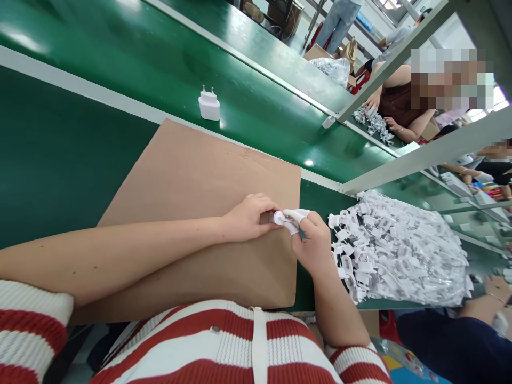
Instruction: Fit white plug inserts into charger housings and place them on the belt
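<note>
Red and white stripes of a sweater (224, 346) fill the bottom of the view, closest of all. Just past it lies a brown cardboard sheet (192, 176), and both arms reach out over it.

The left hand (248, 217) and the right hand (314, 245) meet above the right edge of the cardboard sheet. Between them is a small white part (279, 217). The left hand is curled, with its fingertips pinched shut on one end of the part. The right hand pinches the other end with its thumb and first finger, which wear white finger covers (298, 214) - so both hands are clamped on the same little piece, with no gap showing.

The small white part lies on its side, with its long way running from hand to hand along the near edge of the cardboard sheet. A rounded end shows next to the left fingertips. Most of it is hidden by the fingers, so I cannot tell its full shape.

Right of the cardboard sheet, close to the right hand, sits a big pile of white parts (400, 250). Past the far edge of the cardboard sheet, on the green belt (120, 58), a white plug (208, 104) stands up with its two pins pointing up. Far beyond the cardboard sheet, on the other side of the belt, another person's hand (374, 101) rests by a smaller heap of white parts (374, 122).
</note>
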Available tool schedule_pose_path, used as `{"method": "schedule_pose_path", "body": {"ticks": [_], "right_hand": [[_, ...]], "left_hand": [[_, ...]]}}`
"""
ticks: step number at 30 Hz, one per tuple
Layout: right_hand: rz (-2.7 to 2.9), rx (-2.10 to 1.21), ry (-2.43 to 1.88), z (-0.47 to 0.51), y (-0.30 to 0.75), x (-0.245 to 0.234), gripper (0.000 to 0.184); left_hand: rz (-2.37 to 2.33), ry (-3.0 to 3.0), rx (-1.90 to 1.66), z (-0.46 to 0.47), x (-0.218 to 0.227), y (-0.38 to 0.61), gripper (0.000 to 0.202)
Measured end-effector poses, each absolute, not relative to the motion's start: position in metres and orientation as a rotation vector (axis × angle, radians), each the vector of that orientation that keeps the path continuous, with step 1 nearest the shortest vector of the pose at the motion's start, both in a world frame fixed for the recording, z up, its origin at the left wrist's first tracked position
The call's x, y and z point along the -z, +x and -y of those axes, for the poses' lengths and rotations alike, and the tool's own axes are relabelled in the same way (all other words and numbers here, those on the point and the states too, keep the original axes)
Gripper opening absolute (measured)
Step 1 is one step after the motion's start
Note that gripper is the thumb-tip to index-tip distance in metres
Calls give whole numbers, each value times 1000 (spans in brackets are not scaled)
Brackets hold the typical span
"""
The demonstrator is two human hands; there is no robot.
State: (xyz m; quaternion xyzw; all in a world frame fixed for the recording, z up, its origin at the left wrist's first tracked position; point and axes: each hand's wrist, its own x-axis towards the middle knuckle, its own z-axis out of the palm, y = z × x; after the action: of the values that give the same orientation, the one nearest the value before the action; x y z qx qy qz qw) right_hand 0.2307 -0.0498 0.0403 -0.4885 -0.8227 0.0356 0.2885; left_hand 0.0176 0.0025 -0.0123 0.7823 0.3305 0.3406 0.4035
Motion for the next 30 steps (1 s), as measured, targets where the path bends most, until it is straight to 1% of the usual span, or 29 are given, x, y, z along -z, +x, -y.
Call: {"method": "schedule_pose_path", "body": {"ticks": [6,12,17,21,27,30], "right_hand": [[2162,-69,-1248,47,231,-41,29],[2225,-36,-1297,46,230,-40,31],[2252,70,-1344,44,226,-40,42],[2246,70,-1416,44,225,-40,47],[2241,120,-1478,47,223,-35,43],[2154,-28,-1477,45,224,-33,41]], "left_hand": [[-860,1983,-837,-3,11,18,30],[-854,1987,-848,-4,14,18,30],[-852,1999,-867,-4,16,20,29],[-861,2009,-884,-4,15,20,29],[-870,2001,-882,-2,14,21,28],[-891,2013,-888,-2,15,21,31]]}}
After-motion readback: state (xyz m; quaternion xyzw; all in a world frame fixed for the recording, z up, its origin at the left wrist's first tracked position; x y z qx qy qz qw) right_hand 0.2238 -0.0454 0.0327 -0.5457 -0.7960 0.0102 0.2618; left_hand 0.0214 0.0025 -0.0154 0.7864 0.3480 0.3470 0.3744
